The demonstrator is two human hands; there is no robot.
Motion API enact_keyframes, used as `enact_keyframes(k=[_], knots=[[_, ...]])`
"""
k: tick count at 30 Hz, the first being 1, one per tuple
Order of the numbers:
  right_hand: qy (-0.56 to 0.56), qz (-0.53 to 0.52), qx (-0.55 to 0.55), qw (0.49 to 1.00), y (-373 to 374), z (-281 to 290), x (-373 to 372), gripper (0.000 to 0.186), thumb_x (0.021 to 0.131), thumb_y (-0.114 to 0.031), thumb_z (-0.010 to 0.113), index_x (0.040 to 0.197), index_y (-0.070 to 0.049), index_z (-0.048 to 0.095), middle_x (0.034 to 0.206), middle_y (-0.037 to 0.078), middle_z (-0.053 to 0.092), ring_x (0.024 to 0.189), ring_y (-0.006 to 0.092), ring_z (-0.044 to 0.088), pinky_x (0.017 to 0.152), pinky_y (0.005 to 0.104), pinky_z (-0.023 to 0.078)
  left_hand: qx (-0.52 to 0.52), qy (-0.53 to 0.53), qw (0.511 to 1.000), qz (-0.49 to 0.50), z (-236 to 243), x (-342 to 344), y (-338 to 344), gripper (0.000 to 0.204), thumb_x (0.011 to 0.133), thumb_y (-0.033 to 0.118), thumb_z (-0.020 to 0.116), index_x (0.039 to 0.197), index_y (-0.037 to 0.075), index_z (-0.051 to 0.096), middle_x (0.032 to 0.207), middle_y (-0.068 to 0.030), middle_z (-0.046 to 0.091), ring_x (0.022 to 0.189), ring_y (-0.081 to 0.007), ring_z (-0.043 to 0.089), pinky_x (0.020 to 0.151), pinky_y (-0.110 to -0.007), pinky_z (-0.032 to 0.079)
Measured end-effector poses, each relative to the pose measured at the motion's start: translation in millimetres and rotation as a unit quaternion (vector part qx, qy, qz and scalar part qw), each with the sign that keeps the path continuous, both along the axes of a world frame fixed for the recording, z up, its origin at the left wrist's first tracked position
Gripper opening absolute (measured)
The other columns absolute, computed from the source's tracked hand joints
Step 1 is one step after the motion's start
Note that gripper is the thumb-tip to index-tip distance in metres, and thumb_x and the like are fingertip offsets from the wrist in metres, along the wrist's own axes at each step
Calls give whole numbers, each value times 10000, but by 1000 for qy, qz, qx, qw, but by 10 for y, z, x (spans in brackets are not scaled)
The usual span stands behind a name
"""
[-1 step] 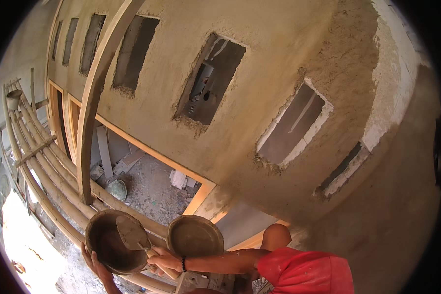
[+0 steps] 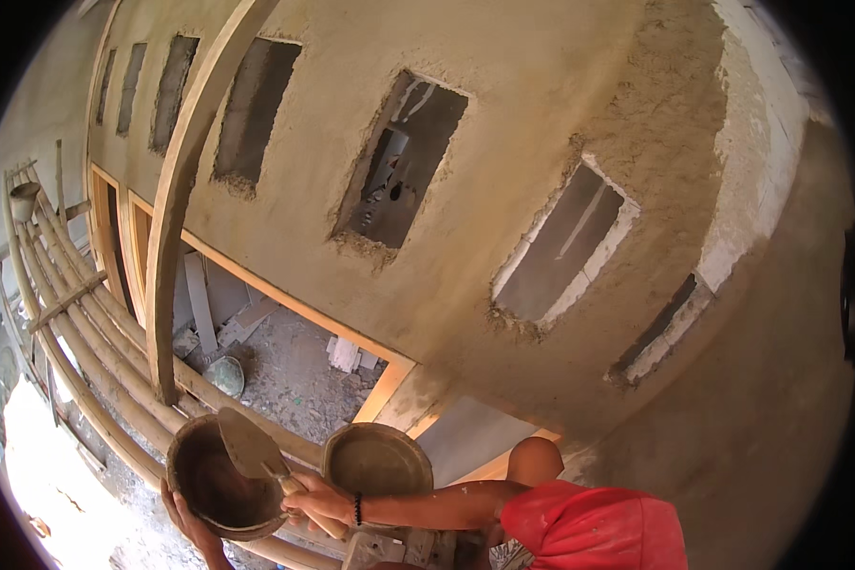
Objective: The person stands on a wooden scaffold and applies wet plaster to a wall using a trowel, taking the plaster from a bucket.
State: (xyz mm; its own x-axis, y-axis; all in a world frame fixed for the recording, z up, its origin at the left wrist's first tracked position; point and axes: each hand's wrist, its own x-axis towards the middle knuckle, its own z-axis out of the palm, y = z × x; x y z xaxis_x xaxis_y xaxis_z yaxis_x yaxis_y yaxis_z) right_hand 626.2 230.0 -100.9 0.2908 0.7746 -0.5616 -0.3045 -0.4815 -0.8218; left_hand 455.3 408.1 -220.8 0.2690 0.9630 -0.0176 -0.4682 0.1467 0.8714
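Observation:
My left hand grips the left side of a round, mortar-caked bucket at the lower left, fingers along its rim. The bucket's mouth faces me, and its inside looks dark and mostly scraped. My right hand, with a dark beaded bracelet at the wrist, is closed round the wooden handle of a trowel. The wide, mortar-smeared blade lies over the bucket's mouth, its tip at the far rim. Just right of it, beyond my right forearm, stands a second round tub holding grey mortar.
Long poles form a scaffold running to the far left, with a small bucket on them. An upright timber post rises close by. Ahead is a plastered wall with several window openings. Below lie rubble and a basin.
The trowel blade has moved up and slightly left, its tip now at the bucket's far rim. My left hand has shifted a little on the bucket's side.

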Motion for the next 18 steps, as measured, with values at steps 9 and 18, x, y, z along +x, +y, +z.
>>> enact_keyframes(k=[9,18], knots=[[-106,-7,197,975,951,72,479,514,901,-287,643,1272,8,444,934,107,585,712,160,660,445,266,508,225,195,955,-6,-102,-6,-188,766,963,516,490,1466,-41,336,1428,-226,428,1330,-340,408,1126,-442,288],[-363,243,82,896,361,713,603,506,822,-201,626,1247,38,491,991,264,631,939,405,628,821,438,505,68,317,946,-3,-296,-205,42,614,883,180,607,1421,-24,393,1475,-217,312,1309,-354,377,1091,-446,316]])
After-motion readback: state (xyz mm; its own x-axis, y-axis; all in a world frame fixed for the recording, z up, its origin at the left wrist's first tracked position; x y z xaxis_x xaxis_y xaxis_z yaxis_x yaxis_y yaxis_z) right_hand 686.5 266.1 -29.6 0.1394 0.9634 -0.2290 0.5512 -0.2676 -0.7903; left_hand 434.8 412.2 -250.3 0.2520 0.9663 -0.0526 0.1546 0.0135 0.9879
